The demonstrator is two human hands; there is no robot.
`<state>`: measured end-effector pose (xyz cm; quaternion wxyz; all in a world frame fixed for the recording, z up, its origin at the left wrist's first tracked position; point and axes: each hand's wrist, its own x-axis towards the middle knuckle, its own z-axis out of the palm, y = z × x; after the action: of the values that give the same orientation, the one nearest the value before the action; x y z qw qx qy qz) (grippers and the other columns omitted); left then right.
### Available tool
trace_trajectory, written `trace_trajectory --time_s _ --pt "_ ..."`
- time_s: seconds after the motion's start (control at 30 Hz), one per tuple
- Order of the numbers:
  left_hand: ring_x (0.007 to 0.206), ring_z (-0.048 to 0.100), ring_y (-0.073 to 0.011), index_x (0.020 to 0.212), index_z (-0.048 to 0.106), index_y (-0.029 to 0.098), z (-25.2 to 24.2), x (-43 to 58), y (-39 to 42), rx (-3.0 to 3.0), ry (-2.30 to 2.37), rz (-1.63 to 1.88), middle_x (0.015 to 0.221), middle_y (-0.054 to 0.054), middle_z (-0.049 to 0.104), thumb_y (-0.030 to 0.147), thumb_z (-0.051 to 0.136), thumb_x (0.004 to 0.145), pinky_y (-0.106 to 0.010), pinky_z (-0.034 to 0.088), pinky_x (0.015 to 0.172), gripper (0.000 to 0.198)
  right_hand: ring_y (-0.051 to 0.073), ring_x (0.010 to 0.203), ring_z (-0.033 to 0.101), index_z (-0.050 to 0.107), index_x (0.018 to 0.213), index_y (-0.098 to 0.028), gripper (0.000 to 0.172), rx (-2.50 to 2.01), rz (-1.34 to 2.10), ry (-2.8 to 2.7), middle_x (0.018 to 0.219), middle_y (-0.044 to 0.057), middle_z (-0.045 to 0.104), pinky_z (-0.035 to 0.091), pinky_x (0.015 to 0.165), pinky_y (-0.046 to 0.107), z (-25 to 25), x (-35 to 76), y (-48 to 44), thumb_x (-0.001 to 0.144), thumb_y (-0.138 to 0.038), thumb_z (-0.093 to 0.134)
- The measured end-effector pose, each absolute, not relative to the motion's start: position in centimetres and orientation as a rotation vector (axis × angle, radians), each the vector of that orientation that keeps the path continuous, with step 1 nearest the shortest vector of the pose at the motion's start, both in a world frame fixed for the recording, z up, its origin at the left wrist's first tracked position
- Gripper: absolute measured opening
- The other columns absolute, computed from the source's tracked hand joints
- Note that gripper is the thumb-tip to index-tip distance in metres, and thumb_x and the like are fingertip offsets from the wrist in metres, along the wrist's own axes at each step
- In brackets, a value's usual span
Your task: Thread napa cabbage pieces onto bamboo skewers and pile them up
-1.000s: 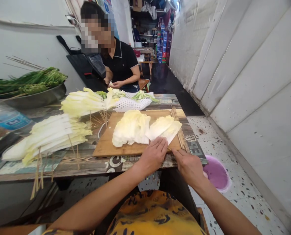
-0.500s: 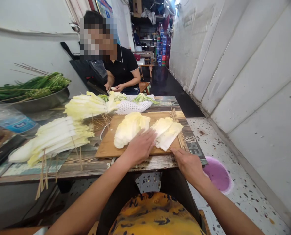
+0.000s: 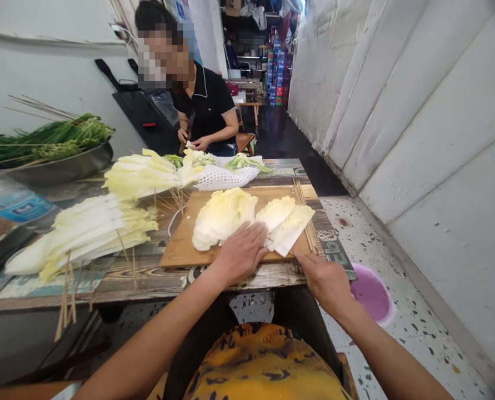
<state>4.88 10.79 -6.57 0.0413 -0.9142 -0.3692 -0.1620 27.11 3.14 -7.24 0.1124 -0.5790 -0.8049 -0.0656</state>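
My left hand lies flat with fingers spread on the wooden cutting board, its fingertips on the near edge of a pile of pale cabbage leaves. A second, smaller stack of leaves lies just to the right of that hand. My right hand rests at the board's near right corner, fingers closed toward thin bamboo skewers lying along the board's right edge; what it grips is hidden.
Skewered cabbage leaves are piled on the left of the table, more behind them. A metal bowl of green stalks stands far left. Across the table a person handles food. A pink basin sits on the floor, right.
My left hand moved from the right leaf stack leftward onto the bigger pile and has settled at its near edge. My right hand has barely shifted.
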Motion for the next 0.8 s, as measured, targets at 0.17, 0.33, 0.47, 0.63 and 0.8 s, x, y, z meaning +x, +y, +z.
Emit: trace_trajectory --time_s 0.17,0.33,0.47,0.63,0.8 --pt "0.12 0.048 -0.0245 0.118 0.055 0.011 -6.2 4.9 10.2 -2.712 -1.083 -0.764 0.124 -0.014 0.059 0.035 0.045 0.091 -0.042 0.035 0.103 0.037 0.015 0.067 0.066 0.063 0.117 -0.021 0.035 -1.654 -0.158 -2.289 0.088 0.006 0.072 0.039 0.052 0.021 -7.1 27.5 3.1 0.089 -0.012 0.045" --pt "0.087 0.056 -0.0217 0.097 0.064 0.019 -6.4 5.5 9.3 -2.529 -1.078 -0.927 0.09 -0.008 0.066 0.029 0.051 0.088 -0.035 0.043 0.076 0.018 0.015 0.07 0.067 0.064 0.114 -0.021 0.032 -1.581 -0.105 -2.217 0.089 0.005 0.072 0.043 0.056 0.02 -7.1 27.9 3.1 0.09 -0.014 0.045" --pt "0.093 0.054 -0.0212 0.096 0.065 0.02 -7.1 5.8 9.0 -2.544 -0.964 -0.923 0.099 -0.006 0.067 0.019 0.049 0.089 -0.034 0.04 0.079 0.017 0.016 0.08 0.068 0.066 0.11 -0.02 0.03 -1.523 -0.052 -2.157 0.101 0.006 0.072 0.049 0.066 0.022 -7.3 27.9 3.2 0.092 -0.015 0.043" --pt "0.094 0.054 -0.0213 0.104 0.063 0.016 -7.7 5.9 8.9 -2.556 -0.893 -0.976 0.1 -0.008 0.068 0.015 0.048 0.088 -0.034 0.04 0.08 0.021 0.018 0.082 0.069 0.068 0.106 -0.018 0.028 -1.478 -0.013 -2.115 0.098 0.007 0.073 0.053 0.071 0.025 -7.5 28.0 3.3 0.091 -0.015 0.044" --pt "0.096 0.052 -0.0227 0.103 0.062 0.013 -8.0 6.1 9.0 -2.456 -0.972 -1.006 0.1 -0.01 0.067 0.013 0.05 0.088 -0.035 0.04 0.08 0.019 0.019 0.085 0.07 0.068 0.106 -0.018 0.028 -1.437 -0.011 -2.102 0.099 0.008 0.073 0.054 0.075 0.028 -7.7 28.2 3.3 0.091 -0.017 0.044"
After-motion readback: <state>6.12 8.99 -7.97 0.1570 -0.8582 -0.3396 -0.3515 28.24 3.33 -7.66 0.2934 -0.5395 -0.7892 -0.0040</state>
